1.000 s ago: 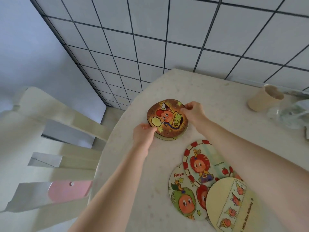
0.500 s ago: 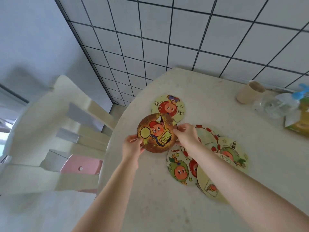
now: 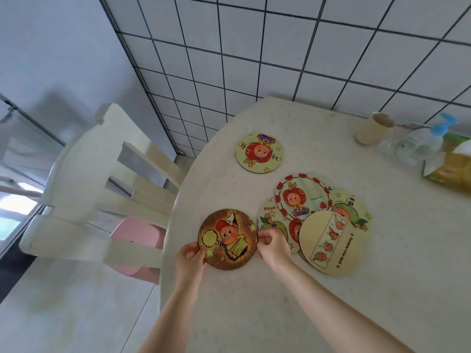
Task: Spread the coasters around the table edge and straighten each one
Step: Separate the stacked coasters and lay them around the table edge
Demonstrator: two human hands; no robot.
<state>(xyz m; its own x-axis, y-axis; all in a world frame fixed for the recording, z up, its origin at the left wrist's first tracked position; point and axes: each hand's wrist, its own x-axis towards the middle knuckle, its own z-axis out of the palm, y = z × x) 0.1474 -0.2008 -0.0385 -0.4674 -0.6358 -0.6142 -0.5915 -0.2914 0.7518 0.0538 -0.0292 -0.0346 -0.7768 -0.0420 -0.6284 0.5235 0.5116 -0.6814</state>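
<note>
A dark brown round coaster (image 3: 227, 239) with a cartoon figure lies near the left edge of the pale table (image 3: 254, 301). My left hand (image 3: 190, 257) pinches its left rim and my right hand (image 3: 271, 244) pinches its right rim. Farther back along the edge, a pale yellow coaster (image 3: 259, 152) lies alone and flat. To the right, several coasters overlap in a loose pile: a red-bordered one (image 3: 303, 197), a green one reading "Have" (image 3: 270, 220), one at the back right (image 3: 353, 207), and a plain beige one (image 3: 330, 243) on top.
A cream slatted chair (image 3: 102, 200) with a pink seat stands against the table's left side. At the back right of the table stand a paper cup (image 3: 373, 128), a clear spray bottle with a blue trigger (image 3: 423, 143) and a yellow packet (image 3: 451, 171). A tiled wall lies behind.
Both hands have carried the brown coaster off the yellow one and toward me along the left edge, leaving the yellow coaster uncovered farther back. The view has shifted.
</note>
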